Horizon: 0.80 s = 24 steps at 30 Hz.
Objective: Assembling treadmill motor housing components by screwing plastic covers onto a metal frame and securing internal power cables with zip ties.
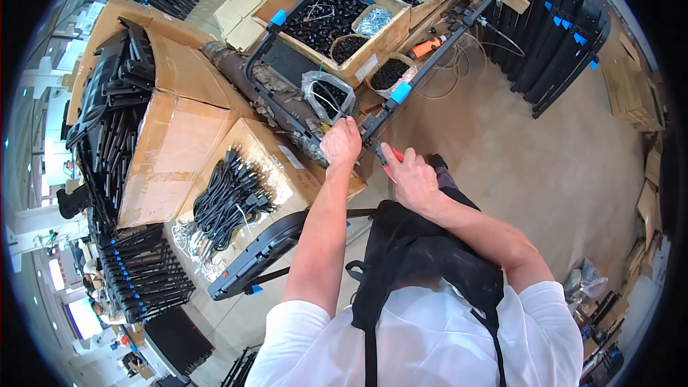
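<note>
My right hand [417, 180] is closed round a pair of red-handled pliers [390, 160]. Their jaws point up toward the near end of a black tubular frame [430, 64] with bright blue clips. Just left of the pliers, my left hand [341, 142] is pinched shut at the frame's near end. What it grips is hidden by the fingers. Beyond that hand sits a clear plastic bag [328, 94] with small black parts inside. Thin pale strands show close to the left fingers.
Wooden bins [326, 21] with black parts stand ahead, a tub of small black pieces [390, 74] beside them. Bundled black cables [233, 197] lie on a carton at left, near a big box [172, 150] of black parts. Black folded frames [552, 36] lean at right.
</note>
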Motion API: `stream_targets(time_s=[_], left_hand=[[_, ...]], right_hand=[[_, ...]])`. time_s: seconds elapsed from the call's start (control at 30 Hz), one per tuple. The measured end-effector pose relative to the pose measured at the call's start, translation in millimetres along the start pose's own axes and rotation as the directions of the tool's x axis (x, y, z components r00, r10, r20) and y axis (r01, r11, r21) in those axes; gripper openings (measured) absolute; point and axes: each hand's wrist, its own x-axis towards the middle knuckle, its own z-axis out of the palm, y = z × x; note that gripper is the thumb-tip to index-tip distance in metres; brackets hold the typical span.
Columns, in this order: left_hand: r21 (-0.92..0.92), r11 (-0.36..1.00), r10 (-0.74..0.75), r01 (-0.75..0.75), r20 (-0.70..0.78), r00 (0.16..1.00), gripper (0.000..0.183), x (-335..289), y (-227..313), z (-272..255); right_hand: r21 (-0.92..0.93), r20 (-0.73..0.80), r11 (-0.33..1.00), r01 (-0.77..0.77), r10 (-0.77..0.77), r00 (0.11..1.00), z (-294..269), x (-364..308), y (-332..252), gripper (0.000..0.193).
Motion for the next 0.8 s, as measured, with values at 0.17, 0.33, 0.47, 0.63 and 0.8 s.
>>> stream_targets(time_s=[0.17,0.33,0.47,0.63,0.8], left_hand=[[-0.025,0.997,-0.075,0.075,0.027,0.997,0.05,3,-3,-1],[-0.045,0.994,-0.102,0.103,0.02,0.995,0.049,0,-4,2],[-0.055,0.992,-0.115,0.117,0.028,0.993,0.048,1,3,3],[-0.075,0.987,-0.146,0.145,0.0,0.989,0.047,12,8,3],[-0.124,0.987,-0.114,0.102,-0.094,0.989,0.039,7,1,-4]], right_hand=[[-0.015,-0.033,1.0,0.007,-0.007,0.999,6,2,9,0.084],[0.905,0.425,0.176,-0.388,-0.317,0.848,39,26,83,0.094],[0.837,0.546,0.147,-0.526,-0.279,0.79,46,27,90,0.09],[0.316,0.4,0.932,-0.177,0.038,0.916,-33,31,95,0.065],[0.236,0.592,0.861,-0.451,0.241,0.769,6,66,115,0.047]])
